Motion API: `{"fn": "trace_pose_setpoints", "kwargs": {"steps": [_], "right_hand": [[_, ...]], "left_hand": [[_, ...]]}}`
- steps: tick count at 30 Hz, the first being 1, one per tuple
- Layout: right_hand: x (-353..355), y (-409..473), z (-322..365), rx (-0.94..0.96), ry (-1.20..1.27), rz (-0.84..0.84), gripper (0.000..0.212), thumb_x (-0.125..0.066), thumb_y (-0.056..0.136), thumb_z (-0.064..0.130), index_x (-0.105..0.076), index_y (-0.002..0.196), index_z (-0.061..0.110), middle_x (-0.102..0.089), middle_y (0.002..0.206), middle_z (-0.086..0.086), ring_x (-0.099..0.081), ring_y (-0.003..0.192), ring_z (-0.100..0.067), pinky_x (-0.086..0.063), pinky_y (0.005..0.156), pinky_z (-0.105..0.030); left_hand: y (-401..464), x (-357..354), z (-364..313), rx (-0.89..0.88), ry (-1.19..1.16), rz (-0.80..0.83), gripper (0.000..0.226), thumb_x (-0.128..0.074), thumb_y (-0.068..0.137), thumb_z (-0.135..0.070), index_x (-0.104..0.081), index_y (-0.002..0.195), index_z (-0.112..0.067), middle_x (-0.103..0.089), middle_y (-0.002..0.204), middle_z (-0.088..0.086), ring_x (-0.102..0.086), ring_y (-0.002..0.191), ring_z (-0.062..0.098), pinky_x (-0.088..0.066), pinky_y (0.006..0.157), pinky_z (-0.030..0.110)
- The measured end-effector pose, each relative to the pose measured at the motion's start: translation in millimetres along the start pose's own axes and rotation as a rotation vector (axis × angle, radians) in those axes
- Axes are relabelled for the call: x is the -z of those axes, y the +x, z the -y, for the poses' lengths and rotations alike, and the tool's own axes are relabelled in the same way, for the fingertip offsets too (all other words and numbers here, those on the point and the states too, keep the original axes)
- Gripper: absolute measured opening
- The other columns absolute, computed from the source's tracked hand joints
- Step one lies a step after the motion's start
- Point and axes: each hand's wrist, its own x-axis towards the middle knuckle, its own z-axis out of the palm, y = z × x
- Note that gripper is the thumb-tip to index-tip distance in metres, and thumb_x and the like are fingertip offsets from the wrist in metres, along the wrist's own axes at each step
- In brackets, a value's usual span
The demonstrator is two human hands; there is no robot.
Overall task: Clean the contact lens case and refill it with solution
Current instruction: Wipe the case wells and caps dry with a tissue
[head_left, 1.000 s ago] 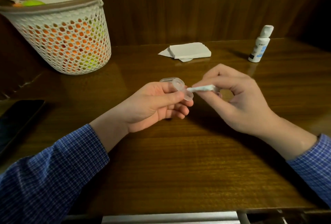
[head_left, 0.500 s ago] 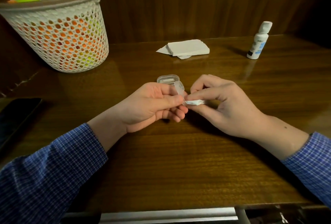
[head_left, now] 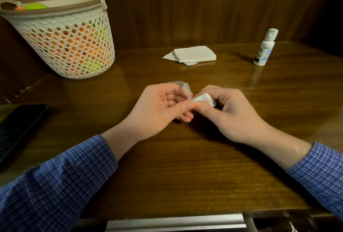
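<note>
Dark brown polished wooden table [head_left: 185,166] backed by wood panelling. At far left stands a white perforated plastic basket with a grey rim [head_left: 65,46], orange and yellow-green contents showing through its holes. A black flat slab, apparently a phone [head_left: 16,129], lies at the left edge. Blue checked sleeves [head_left: 55,185] enter from both lower corners. A stack of white folded tissues [head_left: 193,54] lies at the rear centre; a small white plastic bottle with a blue label and white cap [head_left: 264,48] stands upright at rear right. Left hand [head_left: 161,109], above the table's middle, grips the small clear plastic contact lens case [head_left: 186,89] between thumb and curled fingers. Right hand [head_left: 226,111] pinches a folded white tissue piece [head_left: 204,99], its tip touching the case.
</note>
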Motion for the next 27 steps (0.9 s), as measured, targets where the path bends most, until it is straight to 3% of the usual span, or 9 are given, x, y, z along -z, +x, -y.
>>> {"fn": "trace_pose_setpoints", "kwargs": {"steps": [4,8,11,13,16,20,27], "right_hand": [[1,1,2,0.158,-0.132,-0.053,0.010,-0.068,0.097,0.022,-0.075,0.101,0.017,-0.066,0.093,0.007,-0.061,0.087,-0.014,-0.047,0.072,-0.017],[11,5,-1,0.355,-0.425,-0.109,0.013,-0.065,0.096,0.018,-0.074,0.102,0.010,-0.065,0.097,-0.001,-0.057,0.090,-0.015,-0.048,0.074,-0.031],[16,4,-3,0.460,-0.572,-0.067,0.018,-0.063,0.097,0.020,-0.075,0.103,0.009,-0.065,0.098,-0.004,-0.056,0.090,-0.021,-0.047,0.071,-0.041],[15,2,-2,0.518,-0.646,-0.003,0.017,-0.063,0.096,0.019,-0.076,0.104,0.011,-0.065,0.099,-0.003,-0.055,0.090,-0.020,-0.044,0.070,-0.040],[12,2,-2,0.549,-0.703,0.041,0.019,-0.065,0.091,0.014,-0.076,0.106,0.012,-0.065,0.099,-0.003,-0.055,0.090,-0.021,-0.041,0.069,-0.036],[9,2,-4,0.543,-0.659,0.012,0.018,-0.067,0.091,0.010,-0.077,0.106,0.010,-0.066,0.098,-0.004,-0.057,0.091,-0.022,-0.044,0.070,-0.035],[-5,2,2,0.269,-0.266,-0.045,0.018,-0.067,0.096,0.016,-0.077,0.110,0.019,-0.066,0.098,0.005,-0.060,0.092,-0.012,-0.049,0.075,-0.019]], "left_hand": [[2,1,-4,0.070,-0.118,0.012,0.038,-0.074,0.081,-0.017,-0.070,0.116,-0.003,-0.078,0.098,0.014,-0.077,0.081,0.024,-0.064,0.071,0.030],[7,10,-13,0.343,-0.482,0.123,0.050,-0.068,0.092,-0.026,-0.057,0.134,0.000,-0.075,0.098,0.014,-0.073,0.084,0.019,-0.060,0.070,0.026],[8,17,-15,0.523,-0.628,0.165,0.042,-0.059,0.096,-0.037,-0.069,0.116,-0.003,-0.072,0.090,0.011,-0.069,0.074,0.014,-0.058,0.061,0.022],[7,19,-15,0.603,-0.621,0.218,0.035,-0.063,0.092,-0.037,-0.078,0.103,-0.007,-0.071,0.087,0.010,-0.067,0.071,0.012,-0.058,0.060,0.020],[7,24,-14,0.655,-0.624,0.288,0.032,-0.070,0.090,-0.026,-0.076,0.114,-0.005,-0.071,0.093,0.011,-0.069,0.077,0.013,-0.060,0.065,0.021],[6,26,-12,0.644,-0.659,0.287,0.052,-0.077,0.081,-0.011,-0.067,0.131,-0.002,-0.073,0.105,0.017,-0.074,0.090,0.020,-0.063,0.073,0.027],[5,13,-8,0.492,-0.597,0.038,0.031,-0.075,0.076,0.000,-0.081,0.106,-0.006,-0.078,0.105,0.016,-0.077,0.090,0.023,-0.064,0.077,0.033]]}}
